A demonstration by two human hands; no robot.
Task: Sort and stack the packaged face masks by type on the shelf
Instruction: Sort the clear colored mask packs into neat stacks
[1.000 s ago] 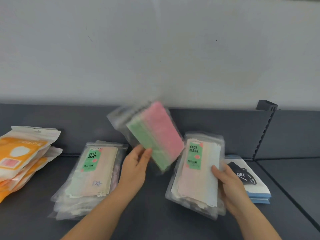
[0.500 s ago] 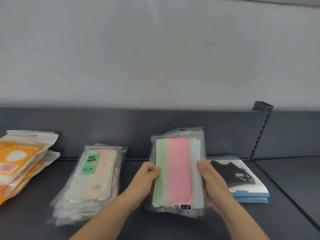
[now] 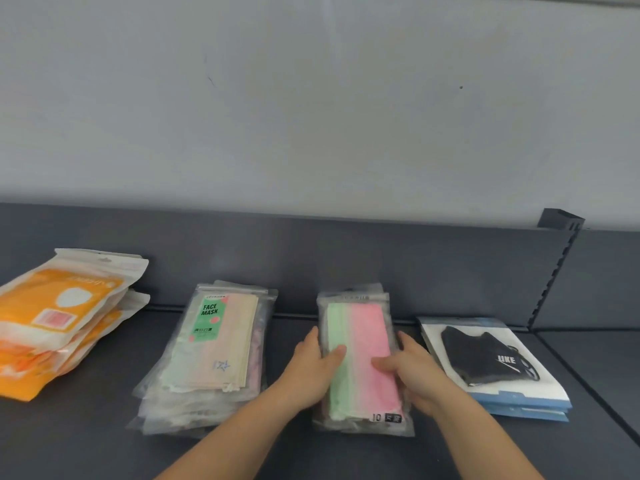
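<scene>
Hands bracket a clear pack of green and pink masks (image 3: pixel 360 358) lying flat on top of a pile on the dark grey shelf (image 3: pixel 86 445). The left hand (image 3: pixel 313 367) curls along the pack's left edge with its thumb laid over the green strip; the right hand (image 3: pixel 412 368) curls along the right edge with its thumb pressed on the pink part. Neither hand lifts the pack; it lies between the two palms, squeezed lightly from both sides. Four piles stand in a row on the shelf. Far left is a leaning pile of orange pouches (image 3: pixel 59 320). Next comes a pile of clear packs with a green FACE MASK label (image 3: pixel 211 348), just left of the left hand. Just right of the right hand lies a pile of blue-backed packs showing a black mask (image 3: pixel 488 362).
</scene>
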